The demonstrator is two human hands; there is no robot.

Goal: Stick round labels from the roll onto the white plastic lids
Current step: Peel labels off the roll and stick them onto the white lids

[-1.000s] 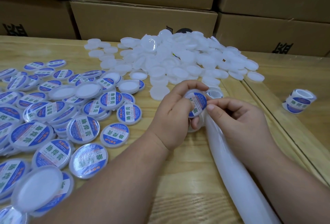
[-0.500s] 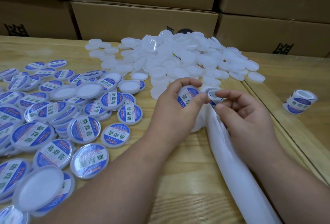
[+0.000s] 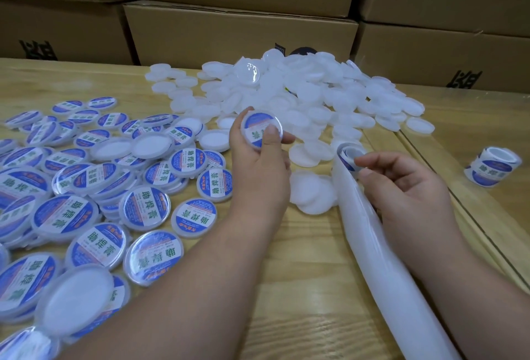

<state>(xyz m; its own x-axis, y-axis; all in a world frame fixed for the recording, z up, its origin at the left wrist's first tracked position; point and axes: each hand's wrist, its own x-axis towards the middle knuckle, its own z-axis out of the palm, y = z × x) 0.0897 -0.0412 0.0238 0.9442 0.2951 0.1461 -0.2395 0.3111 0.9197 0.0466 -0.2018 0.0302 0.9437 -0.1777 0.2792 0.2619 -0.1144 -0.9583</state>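
Head view looks down on a wooden table point(image 3: 286, 288) with both forearms reaching in from the near edge. Left hand point(image 3: 258, 164) grips a labelled lid point(image 3: 262, 131) by its rim, thumb pressed on the blue-and-white label face, lifted above the table just in front of the heap of plain white lids point(image 3: 292, 101) that spreads toward the far edge. Right hand point(image 3: 407, 187) has its fingers curled around the small label roll point(image 3: 348, 155) at the head of the white backing strip point(image 3: 387, 259), index finger and thumb pinching at the roll's end; the strip trails back toward the near edge beside the right forearm. Finished labelled lids point(image 3: 86, 201) cover the left side of the table, some face down. A second roll of labels point(image 3: 491, 168) stands near the right edge, well apart from the hands. Cardboard boxes point(image 3: 241, 32) are stacked along the far edge.
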